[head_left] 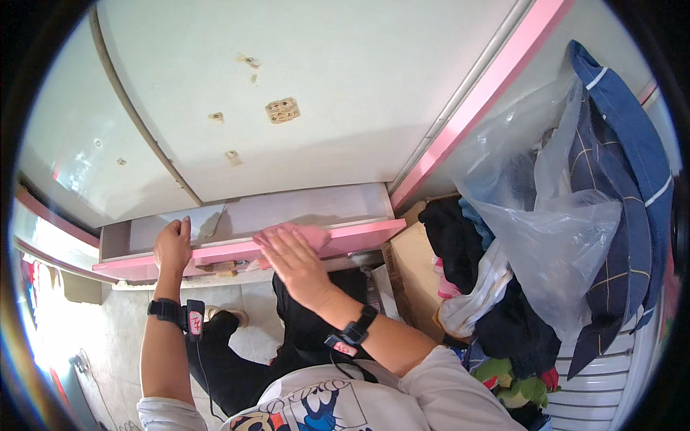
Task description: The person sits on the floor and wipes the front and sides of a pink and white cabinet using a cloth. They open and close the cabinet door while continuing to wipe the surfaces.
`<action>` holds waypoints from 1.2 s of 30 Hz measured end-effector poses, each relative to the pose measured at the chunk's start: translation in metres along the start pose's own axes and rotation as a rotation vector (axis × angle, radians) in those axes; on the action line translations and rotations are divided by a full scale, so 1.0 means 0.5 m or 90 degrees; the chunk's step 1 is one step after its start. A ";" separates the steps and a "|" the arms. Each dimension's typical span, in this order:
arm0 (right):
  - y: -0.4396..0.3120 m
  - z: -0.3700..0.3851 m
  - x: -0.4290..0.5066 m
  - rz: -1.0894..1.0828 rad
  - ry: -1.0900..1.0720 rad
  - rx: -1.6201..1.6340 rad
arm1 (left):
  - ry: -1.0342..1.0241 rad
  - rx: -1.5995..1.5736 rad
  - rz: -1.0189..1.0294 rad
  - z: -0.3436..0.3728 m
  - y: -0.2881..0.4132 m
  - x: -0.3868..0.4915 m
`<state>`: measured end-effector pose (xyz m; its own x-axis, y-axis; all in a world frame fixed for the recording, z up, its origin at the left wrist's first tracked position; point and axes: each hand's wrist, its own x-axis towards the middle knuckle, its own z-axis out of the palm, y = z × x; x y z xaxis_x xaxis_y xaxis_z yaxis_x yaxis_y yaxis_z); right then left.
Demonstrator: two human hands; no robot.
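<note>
A pink-fronted drawer (372,235) is pulled out below the white wardrobe doors. On the top edge of its front lies a pink cloth (318,237), pressed down by my right hand (294,264) with the fingers stretched out over it. At the drawer's left part, my left hand (173,245) has its fingers curled at the front's edge; whether it grips the edge is not plain. Below the drawer front, screwdrivers or similar tools with wooden handles (223,269) lie on a ledge. Inside the drawer, a pale flat panel (207,218) shows near the left end.
White door panels (323,151) with sticker remnants rise beyond the drawer. On the right are a cardboard box (418,264), piled clothes (455,242), a clear plastic bag (560,231), dark blue checked fabric (614,258) and a white slatted surface (593,382). My legs are close under the drawer.
</note>
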<state>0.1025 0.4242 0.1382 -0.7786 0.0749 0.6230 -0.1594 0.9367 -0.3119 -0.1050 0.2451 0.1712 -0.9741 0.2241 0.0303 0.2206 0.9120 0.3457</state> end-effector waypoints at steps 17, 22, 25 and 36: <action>0.221 -0.170 -0.129 0.156 0.093 -0.155 | -0.027 -0.004 0.018 -0.003 -0.009 -0.003; 0.235 -0.187 -0.132 0.157 0.127 -0.137 | -0.031 0.000 0.011 -0.003 -0.011 -0.001; 0.233 -0.199 -0.131 0.164 0.122 -0.128 | -0.020 -0.010 0.006 -0.005 -0.010 -0.006; 0.189 -0.168 -0.130 0.155 0.058 -0.154 | 0.030 -0.082 -0.004 -0.017 0.001 -0.023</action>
<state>0.1891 0.5366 0.1282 -0.7168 0.3262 0.6163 0.1813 0.9406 -0.2870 -0.0943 0.2400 0.1788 -0.9773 0.1998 0.0709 0.2096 0.8607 0.4640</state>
